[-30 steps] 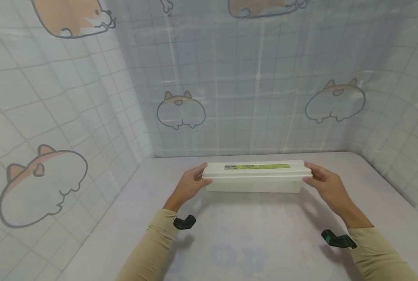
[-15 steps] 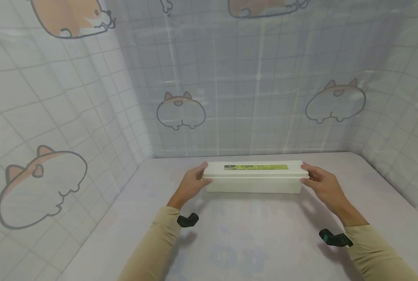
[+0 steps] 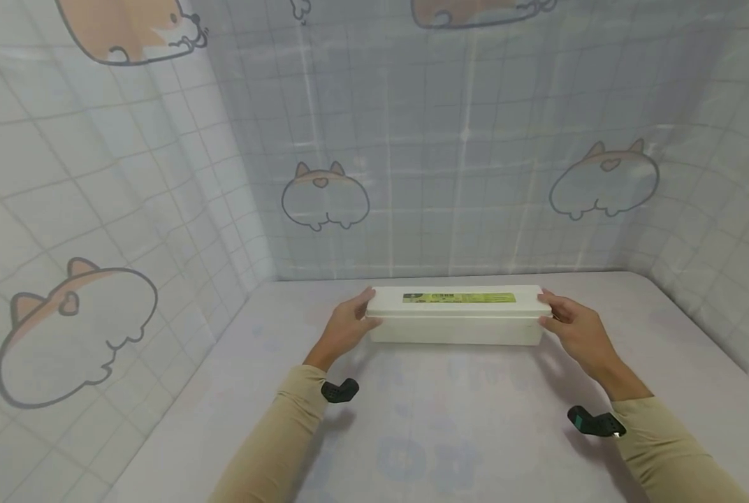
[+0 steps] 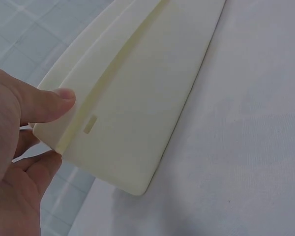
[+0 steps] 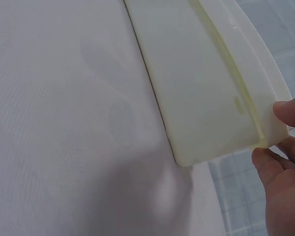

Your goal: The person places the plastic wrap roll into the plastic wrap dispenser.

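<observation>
A long white plastic box (image 3: 455, 332) lies crosswise on the table, covered by a white lid (image 3: 387, 300) with a yellow-green label (image 3: 459, 297). My left hand (image 3: 342, 327) pinches the lid's left end, thumb on the front rim and fingers behind the end. At the opposite end, my right hand (image 3: 578, 334) grips the lid's corner the same way. The left wrist view has my left thumb (image 4: 49, 104) on the lid's edge, above a small slot (image 4: 90, 124) in the box wall. In the right wrist view, fingertips (image 5: 263, 160) meet the lid's lower edge. The box's inside is hidden.
A pale cloth with faint blue print covers the table (image 3: 425, 412). Behind it and at both sides hang sheets with a grid and corgi drawings (image 3: 325, 199). Each tan sleeve (image 3: 274, 440) has a black device (image 3: 339, 391) at the wrist.
The lid's right end has shifted slightly left and sits lower, covering a slot seen in the box front one second ago. The right hand moved left with it; the left wrist shifted slightly right.
</observation>
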The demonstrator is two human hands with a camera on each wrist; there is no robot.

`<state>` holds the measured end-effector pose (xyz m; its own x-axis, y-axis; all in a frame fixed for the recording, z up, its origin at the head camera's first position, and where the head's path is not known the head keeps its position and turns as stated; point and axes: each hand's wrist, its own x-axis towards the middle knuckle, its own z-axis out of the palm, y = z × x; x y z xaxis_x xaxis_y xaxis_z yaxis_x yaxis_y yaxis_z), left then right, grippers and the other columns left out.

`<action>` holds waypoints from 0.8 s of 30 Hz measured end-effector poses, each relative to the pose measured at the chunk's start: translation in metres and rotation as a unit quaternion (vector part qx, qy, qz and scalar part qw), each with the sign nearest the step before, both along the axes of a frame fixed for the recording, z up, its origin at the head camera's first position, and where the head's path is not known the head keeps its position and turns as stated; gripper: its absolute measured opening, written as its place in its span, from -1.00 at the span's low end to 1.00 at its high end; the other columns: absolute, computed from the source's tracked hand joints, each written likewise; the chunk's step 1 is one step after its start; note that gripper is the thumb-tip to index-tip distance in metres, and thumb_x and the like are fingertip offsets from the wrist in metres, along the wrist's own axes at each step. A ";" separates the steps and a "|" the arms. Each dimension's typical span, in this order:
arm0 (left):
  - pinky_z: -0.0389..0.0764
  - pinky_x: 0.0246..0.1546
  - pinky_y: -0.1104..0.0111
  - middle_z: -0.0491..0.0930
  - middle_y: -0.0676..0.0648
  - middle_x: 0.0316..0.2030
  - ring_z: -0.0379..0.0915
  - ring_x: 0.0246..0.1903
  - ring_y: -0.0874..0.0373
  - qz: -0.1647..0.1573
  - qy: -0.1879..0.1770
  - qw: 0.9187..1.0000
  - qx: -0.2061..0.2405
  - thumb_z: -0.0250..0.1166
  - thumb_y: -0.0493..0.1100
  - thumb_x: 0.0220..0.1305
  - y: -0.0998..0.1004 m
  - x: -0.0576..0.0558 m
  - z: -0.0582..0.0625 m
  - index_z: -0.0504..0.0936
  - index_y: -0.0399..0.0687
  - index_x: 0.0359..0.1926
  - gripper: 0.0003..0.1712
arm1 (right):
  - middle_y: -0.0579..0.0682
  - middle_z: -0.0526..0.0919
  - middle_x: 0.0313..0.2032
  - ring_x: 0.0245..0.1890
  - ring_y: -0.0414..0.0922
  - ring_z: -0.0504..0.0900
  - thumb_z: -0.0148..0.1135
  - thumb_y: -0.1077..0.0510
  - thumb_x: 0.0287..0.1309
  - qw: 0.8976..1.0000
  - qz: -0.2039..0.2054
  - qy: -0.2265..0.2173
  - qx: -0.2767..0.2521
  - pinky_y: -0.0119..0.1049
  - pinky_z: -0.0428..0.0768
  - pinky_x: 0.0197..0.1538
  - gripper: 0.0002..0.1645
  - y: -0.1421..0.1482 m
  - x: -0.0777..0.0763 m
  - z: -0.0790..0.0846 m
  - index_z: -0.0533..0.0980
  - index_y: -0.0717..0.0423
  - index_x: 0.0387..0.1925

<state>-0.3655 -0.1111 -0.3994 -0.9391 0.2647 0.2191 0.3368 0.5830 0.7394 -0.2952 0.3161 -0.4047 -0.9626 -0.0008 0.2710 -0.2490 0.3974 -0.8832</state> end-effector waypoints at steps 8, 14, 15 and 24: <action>0.31 0.35 0.23 0.16 0.00 0.49 0.18 0.42 0.06 0.014 -0.001 1.000 0.008 0.35 -0.19 0.33 0.000 0.000 -0.003 0.25 -0.15 0.49 -0.22 | 0.18 0.14 0.48 0.44 0.23 0.17 0.18 0.19 0.43 1.000 -0.011 -0.015 0.003 -0.67 0.36 0.14 -0.38 -0.002 -0.002 -0.001 0.29 0.35 0.40; 0.34 0.33 0.29 0.16 0.03 0.50 0.19 0.42 0.09 0.022 -0.010 1.000 0.013 0.38 -0.20 0.31 0.003 -0.001 -0.006 0.26 -0.11 0.49 -0.21 | 0.15 0.14 0.49 0.43 0.24 0.19 0.18 0.16 0.44 1.000 -0.018 -0.020 0.013 -0.68 0.35 0.15 -0.36 -0.001 -0.003 -0.003 0.27 0.33 0.42; 0.34 0.32 0.30 0.16 0.03 0.49 0.19 0.42 0.10 0.021 -0.010 1.000 0.012 0.37 -0.20 0.31 0.003 -0.001 -0.007 0.26 -0.11 0.49 -0.21 | 0.15 0.14 0.49 0.43 0.25 0.19 0.18 0.15 0.44 1.000 -0.016 -0.022 0.014 -0.68 0.36 0.14 -0.35 0.000 -0.003 -0.004 0.27 0.32 0.42; 0.38 0.30 0.26 0.19 -0.04 0.49 0.21 0.41 0.01 0.015 0.008 1.000 0.022 0.38 -0.24 0.29 0.001 0.001 -0.004 0.30 -0.18 0.46 -0.23 | 0.25 0.23 0.44 0.37 0.28 0.30 0.21 0.02 0.42 0.998 -0.021 -0.029 0.055 -0.50 0.49 0.14 -0.29 0.002 -0.003 -0.003 0.27 0.24 0.45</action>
